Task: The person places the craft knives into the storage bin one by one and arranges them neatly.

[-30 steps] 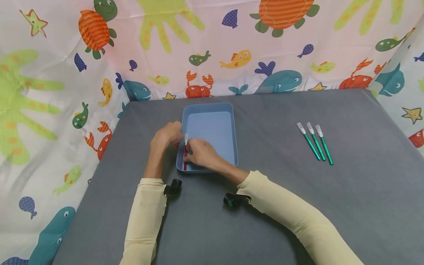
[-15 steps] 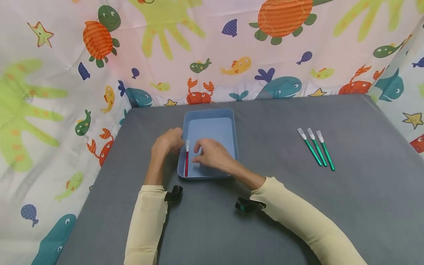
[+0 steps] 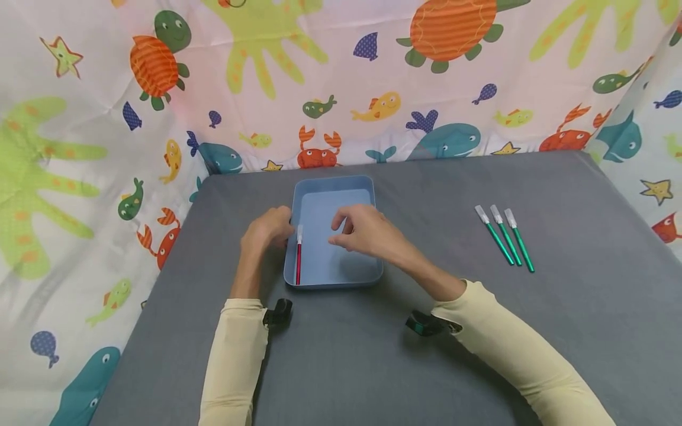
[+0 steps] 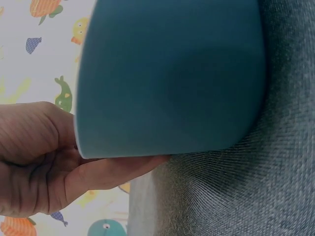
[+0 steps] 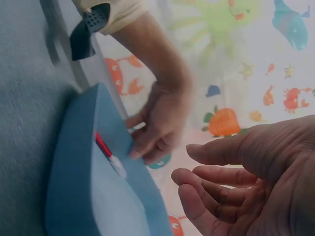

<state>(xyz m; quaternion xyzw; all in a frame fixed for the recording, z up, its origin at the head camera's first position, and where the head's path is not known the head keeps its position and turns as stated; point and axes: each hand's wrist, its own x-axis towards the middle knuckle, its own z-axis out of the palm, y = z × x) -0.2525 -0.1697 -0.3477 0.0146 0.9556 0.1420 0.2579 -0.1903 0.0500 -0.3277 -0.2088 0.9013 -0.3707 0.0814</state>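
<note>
A blue rectangular tray (image 3: 348,228) lies on the grey table. Along its left wall rests a slim red pen-like stick (image 3: 299,260) with a whitish cap pointing to the back. My left hand (image 3: 269,229) holds the tray's left rim; in the left wrist view a finger lies along the outside of the tray wall (image 4: 167,83). My right hand (image 3: 367,234) hovers over the right part of the tray, fingers loosely bent, thumb and fingertips apart. Nothing is between those fingers (image 5: 216,152) in the right wrist view.
Three green pen-like sticks (image 3: 505,236) with whitish caps lie side by side on the grey table (image 3: 575,307), right of the tray. A cloth printed with sea animals (image 3: 447,142) hangs along the back and sides.
My right hand has let go of the red stick, leaving it in the tray, and has moved right and up. My left hand stays at the tray's left rim.
</note>
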